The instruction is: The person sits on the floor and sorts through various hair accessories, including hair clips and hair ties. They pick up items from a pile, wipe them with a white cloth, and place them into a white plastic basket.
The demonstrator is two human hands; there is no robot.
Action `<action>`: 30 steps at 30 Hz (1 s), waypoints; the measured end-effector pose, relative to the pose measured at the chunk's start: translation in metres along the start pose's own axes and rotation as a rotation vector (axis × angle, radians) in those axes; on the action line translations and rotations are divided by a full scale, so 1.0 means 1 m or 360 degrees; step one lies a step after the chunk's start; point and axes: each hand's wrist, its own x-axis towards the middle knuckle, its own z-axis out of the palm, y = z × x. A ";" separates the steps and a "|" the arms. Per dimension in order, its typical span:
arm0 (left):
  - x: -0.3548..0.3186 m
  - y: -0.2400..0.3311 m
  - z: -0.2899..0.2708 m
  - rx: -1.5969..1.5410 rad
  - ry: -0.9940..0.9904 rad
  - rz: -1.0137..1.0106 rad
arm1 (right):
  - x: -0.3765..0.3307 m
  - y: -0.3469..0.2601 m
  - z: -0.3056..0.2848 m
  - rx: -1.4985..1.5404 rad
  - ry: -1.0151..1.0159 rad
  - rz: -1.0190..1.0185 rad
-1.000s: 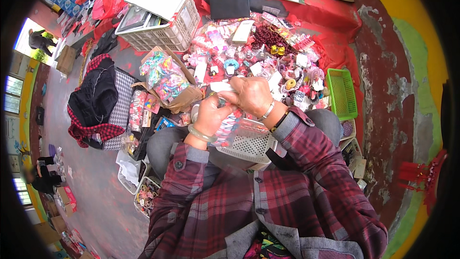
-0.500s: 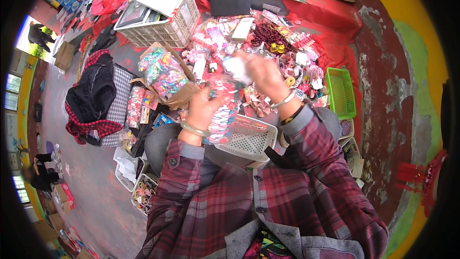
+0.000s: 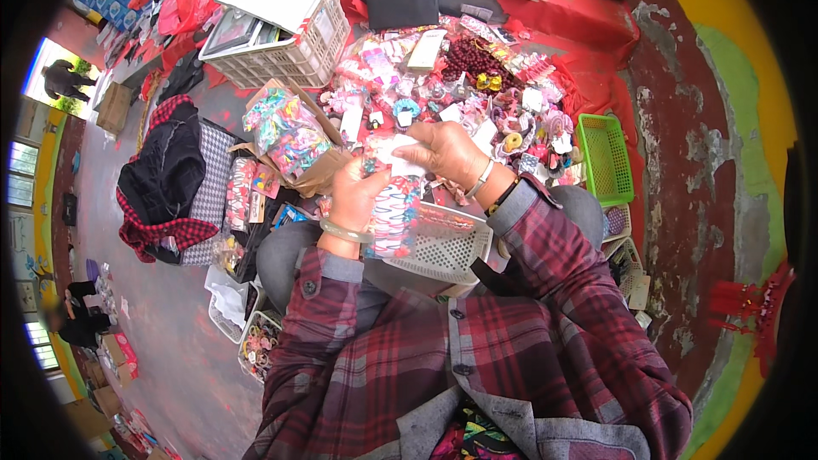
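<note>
My left hand [image 3: 350, 201] is closed around the edge of a clear plastic pack [image 3: 394, 226] filled with rows of small red, white and blue pieces, whose exact kind I cannot make out. At the pack's top end my right hand [image 3: 453, 156] pinches a white card [image 3: 394, 153], thumb and fingers pressed together. Whether the card is inside the pack or in front of it cannot be told. Below the hands, between my knees, stands a white perforated basket [image 3: 456, 254]. Just beyond them spreads a heap of hair accessories [image 3: 388, 64], with a blue scrunchie [image 3: 406, 107] near my right fingers.
A carton of colourful packets [image 3: 298, 140] stands left of my hands. Behind it is a beige crate [image 3: 285, 68]. On the right sits a green basket [image 3: 606, 162]. A black jacket with red check [image 3: 166, 179] lies at the left. Dark red beads [image 3: 477, 60] lie in the heap.
My right hand has come down and nearer to my left hand, bringing the white card to the pack's top end. The left hand keeps its hold on the pack, which now faces up flatter.
</note>
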 end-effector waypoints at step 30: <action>0.014 0.032 -0.040 -0.0519 0.0690 0.0536 | -0.033 -0.001 0.076 0.1010 -0.0357 0.0518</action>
